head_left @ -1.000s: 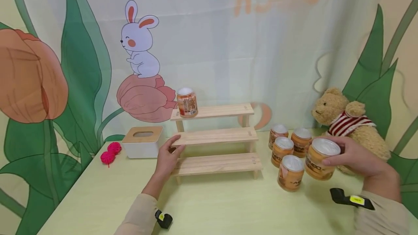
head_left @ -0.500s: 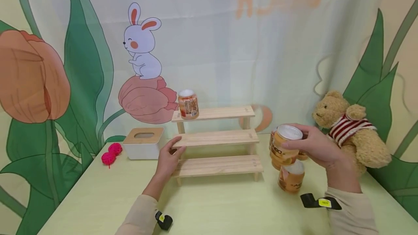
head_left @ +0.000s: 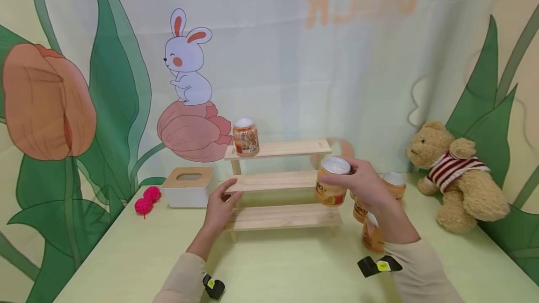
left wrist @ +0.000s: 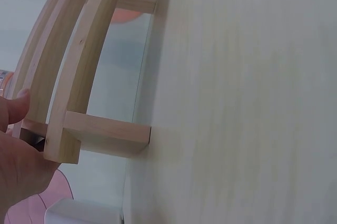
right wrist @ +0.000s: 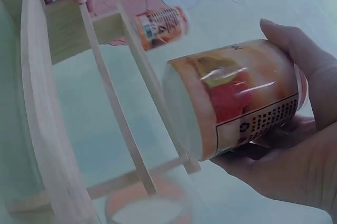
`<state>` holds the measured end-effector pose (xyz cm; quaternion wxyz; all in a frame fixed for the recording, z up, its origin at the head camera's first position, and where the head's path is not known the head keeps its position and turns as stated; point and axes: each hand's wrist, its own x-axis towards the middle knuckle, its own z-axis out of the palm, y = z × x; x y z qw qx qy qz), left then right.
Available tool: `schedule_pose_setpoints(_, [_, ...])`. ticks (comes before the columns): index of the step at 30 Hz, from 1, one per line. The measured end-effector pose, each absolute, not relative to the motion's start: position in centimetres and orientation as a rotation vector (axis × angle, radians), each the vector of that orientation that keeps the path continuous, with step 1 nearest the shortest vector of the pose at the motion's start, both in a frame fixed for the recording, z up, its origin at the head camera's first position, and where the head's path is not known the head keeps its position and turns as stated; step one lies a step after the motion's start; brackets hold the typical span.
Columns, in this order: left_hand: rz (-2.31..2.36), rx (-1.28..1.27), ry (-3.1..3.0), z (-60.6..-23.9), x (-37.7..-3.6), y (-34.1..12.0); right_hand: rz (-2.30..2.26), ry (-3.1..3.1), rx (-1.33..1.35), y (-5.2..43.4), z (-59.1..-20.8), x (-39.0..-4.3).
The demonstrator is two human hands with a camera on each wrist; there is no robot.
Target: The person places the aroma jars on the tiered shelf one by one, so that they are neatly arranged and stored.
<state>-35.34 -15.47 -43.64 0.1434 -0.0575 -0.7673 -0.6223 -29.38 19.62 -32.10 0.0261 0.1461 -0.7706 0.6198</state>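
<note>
My right hand (head_left: 368, 186) grips an orange-labelled can (head_left: 330, 190) with a pale lid, upright before the right end of the middle board. In the right wrist view the held can (right wrist: 231, 95) shows fruit pictures and its pale base. A three-step wooden shelf stand (head_left: 273, 181) stands on the table. My left hand (head_left: 219, 207) holds the left end of its middle board, thumb in front; the left wrist view shows the thumb (left wrist: 18, 105) against the wood. On the left of the top board stands a similar can (head_left: 246, 140).
Several more cans (head_left: 394, 180) stand right of the stand, partly hidden behind my right hand and wrist. A teddy bear (head_left: 459, 176) in a striped shirt sits at the far right. A tissue box (head_left: 189, 191) and pink pompoms (head_left: 147, 200) lie to the left. A printed curtain (head_left: 286, 69) hangs behind.
My right hand has carried the can leftward from above the group of cans to the right end of the stand. My left hand keeps its hold on the middle board.
</note>
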Motion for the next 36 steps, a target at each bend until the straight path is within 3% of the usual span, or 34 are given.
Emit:
schedule_pose_setpoints(15, [-1.853, -0.148, -2.206, -44.0, -35.2, -15.9, 1.839, -2.416, 0.455, 12.8, -29.3, -35.3])
schedule_pose_setpoints(36, [-1.832, -0.141, -2.202, -43.5, -35.3, -15.5, 1.834, -2.350, 0.242, 11.2, -28.8, -42.8])
